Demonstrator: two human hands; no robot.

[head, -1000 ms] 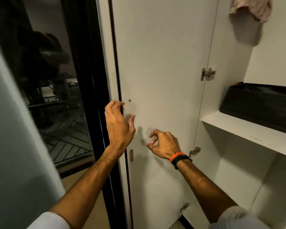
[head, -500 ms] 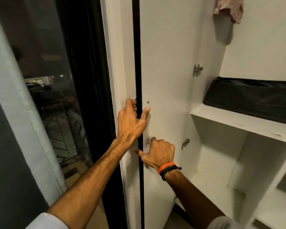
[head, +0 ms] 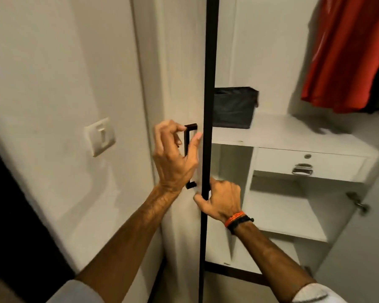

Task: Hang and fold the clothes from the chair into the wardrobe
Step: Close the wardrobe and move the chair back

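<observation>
head view: your left hand point(head: 173, 158) curls loosely around the black door handle point(head: 187, 154), not plainly gripping. your right hand point(head: 222, 201) grasps the dark edge of the wardrobe door point(head: 206, 226). a red garment point(head: 346, 53) hangs inside, upper right.

One cam only, head-worn, wide-angle, so no 2nd view to share w/. It looks fwd and slightly down, straight at the dark edge of the wardrobe door point(head: 208, 106), which runs top to bottom thru mid-frame. Very close: both forearms reach in from the bottom edge, left hand point(head: 173, 158) and right hand point(head: 221, 202) near centre. Left of the door edge: wall w/ a switch point(head: 100, 136). Right: wardrobe inside, shelf point(head: 282, 136) at mid-height, red cloth point(head: 346, 53) in the top right corner. Lines bow toward the frame edges.
</observation>
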